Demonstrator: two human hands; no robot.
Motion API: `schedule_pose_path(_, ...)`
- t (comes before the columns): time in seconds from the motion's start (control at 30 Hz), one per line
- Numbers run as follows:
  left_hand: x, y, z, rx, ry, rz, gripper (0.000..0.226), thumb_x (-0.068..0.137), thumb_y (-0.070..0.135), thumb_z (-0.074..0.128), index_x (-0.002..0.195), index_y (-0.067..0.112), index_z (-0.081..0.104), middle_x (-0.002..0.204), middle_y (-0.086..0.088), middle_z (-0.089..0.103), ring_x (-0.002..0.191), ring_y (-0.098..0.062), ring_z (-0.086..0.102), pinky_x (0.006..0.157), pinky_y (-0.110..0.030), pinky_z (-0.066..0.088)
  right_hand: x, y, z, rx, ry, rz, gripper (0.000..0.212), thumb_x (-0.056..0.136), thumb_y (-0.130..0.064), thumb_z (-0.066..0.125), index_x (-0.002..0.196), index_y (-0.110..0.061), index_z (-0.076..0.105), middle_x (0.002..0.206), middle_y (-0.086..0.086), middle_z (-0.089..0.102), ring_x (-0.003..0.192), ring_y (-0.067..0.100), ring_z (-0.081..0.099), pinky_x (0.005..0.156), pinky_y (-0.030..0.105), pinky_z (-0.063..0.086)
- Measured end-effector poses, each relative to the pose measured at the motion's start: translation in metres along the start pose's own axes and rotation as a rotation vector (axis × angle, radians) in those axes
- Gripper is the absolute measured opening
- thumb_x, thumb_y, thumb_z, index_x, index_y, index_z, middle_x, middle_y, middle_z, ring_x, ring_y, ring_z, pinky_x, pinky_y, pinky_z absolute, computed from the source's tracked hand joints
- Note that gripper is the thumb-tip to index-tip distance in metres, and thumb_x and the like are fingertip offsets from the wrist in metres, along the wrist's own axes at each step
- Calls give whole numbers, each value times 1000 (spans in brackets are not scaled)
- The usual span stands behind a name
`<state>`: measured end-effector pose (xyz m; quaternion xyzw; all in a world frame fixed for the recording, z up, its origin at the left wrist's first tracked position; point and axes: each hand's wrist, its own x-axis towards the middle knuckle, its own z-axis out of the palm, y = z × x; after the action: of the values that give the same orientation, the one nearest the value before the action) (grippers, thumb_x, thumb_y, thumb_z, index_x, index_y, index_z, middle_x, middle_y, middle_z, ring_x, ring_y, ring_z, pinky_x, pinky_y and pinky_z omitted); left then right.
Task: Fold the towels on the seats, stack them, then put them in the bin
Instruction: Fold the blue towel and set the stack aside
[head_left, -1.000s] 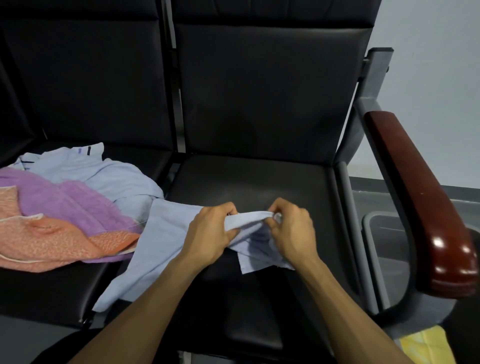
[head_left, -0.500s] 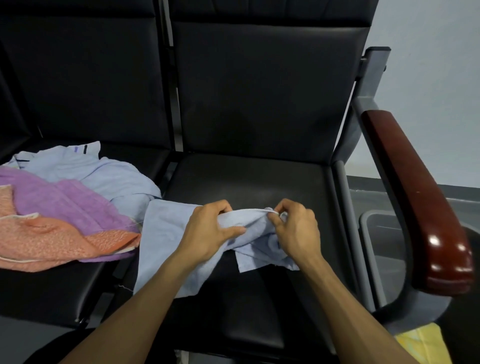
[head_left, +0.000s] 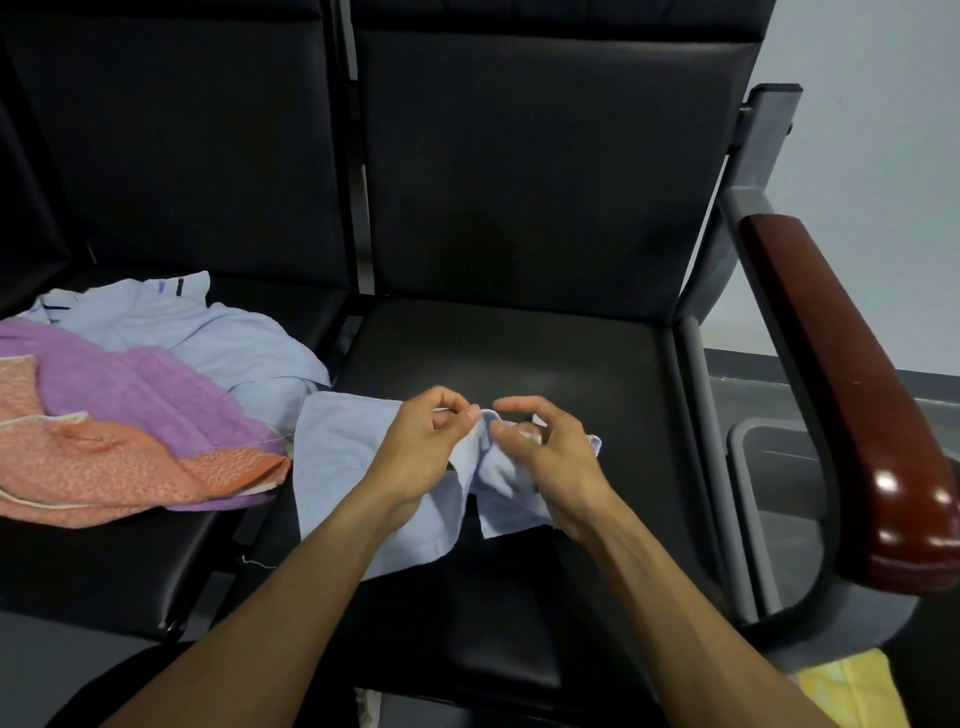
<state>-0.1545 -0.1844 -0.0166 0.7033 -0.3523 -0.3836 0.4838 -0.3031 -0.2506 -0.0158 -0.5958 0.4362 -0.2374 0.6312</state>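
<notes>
A small light-blue towel (head_left: 337, 467) lies crumpled on the right black seat (head_left: 571, 364). My left hand (head_left: 423, 447) pinches its upper edge between thumb and fingers. My right hand (head_left: 540, 452) pinches the bunched cloth just to the right, its forefinger raised. On the left seat (head_left: 104, 566) lies a heap of towels: an orange one (head_left: 104, 467) in front, a purple one (head_left: 135, 384) over it, and a light-blue one (head_left: 208, 332) behind. A grey bin (head_left: 779, 467) stands on the floor right of the seats, partly hidden by the armrest.
A dark red wooden armrest (head_left: 857, 389) on a grey frame borders the right seat. Black backrests (head_left: 545, 171) rise behind both seats. A yellow cloth (head_left: 852, 691) shows at the bottom right on the floor.
The towel has been drawn right, off the front edge onto the right seat. Both hands have shifted their grip along its top edge, and my right forefinger has lifted.
</notes>
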Motion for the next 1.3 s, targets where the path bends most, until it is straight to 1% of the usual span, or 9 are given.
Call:
schedule_pose_path(0.13,1,0,1,-132,-77,-30,5,99,24,63,100,20,66,93,-4,72,94,-23,68,82,-38,53,-1,0,2,143,-154,18,13,96,-8,63,106,-9,71,85,19,68,79,18,67,67,25,53)
schedule_pose_path(0.27,1,0,-1,-235,-149,-53,22,93,13,71,114,18,65,92,-8,74,93,-21,70,84,-33,53,-2,-6,-1,294,-191,81,28,98,4,47,108,-1,73,104,20,74,102,28,71,91,37,57)
schedule_pose_path(0.4,-1,3,-4,-290,-131,-71,39,84,-8,72,117,13,65,108,-10,75,101,-25,73,87,-34,59,-5,-13,-5,276,-167,79,35,92,14,47,108,-3,74,100,18,76,99,30,73,92,42,58)
schedule_pose_path(0.57,-3,3,-4,-271,-92,-64,16,87,-2,72,102,3,74,98,-13,77,95,-26,75,86,-33,57,-6,-13,0,91,-13,-31,8,91,-6,70,95,-5,77,84,7,77,78,11,74,68,19,58)
schedule_pose_path(0.67,-4,4,-3,-242,-57,-46,10,90,2,69,97,8,75,92,-10,78,90,-24,75,78,-28,57,-1,-7,1,-229,113,-161,20,93,-27,70,81,-12,75,87,1,71,73,4,68,64,11,49)
schedule_pose_path(0.73,-4,5,-3,-212,-34,-39,11,93,6,68,99,11,76,93,-8,78,92,-24,75,80,-31,59,0,-6,0,-371,142,-230,23,93,-33,68,78,-16,68,93,-5,65,80,4,64,69,12,48)
schedule_pose_path(0.87,-5,5,-5,-164,-20,-6,13,95,17,67,101,9,76,94,-11,77,94,-28,74,87,-40,60,-3,-5,4,-411,80,-313,22,95,-29,65,79,-16,57,73,-2,64,70,6,60,62,16,46)
schedule_pose_path(1.1,-7,11,-3,8,0,89,17,98,24,64,91,10,73,86,-8,74,88,-27,71,84,-42,59,0,-1,8,-421,125,-355,17,94,-25,65,82,-15,60,71,-3,64,68,11,61,60,23,50)
schedule_pose_path(1.3,-11,11,0,49,-88,124,18,89,25,76,95,11,67,90,-6,75,89,-24,73,86,-49,59,-1,1,8,-443,110,-363,15,97,-25,60,84,-18,55,69,-3,62,69,12,58,65,19,45)
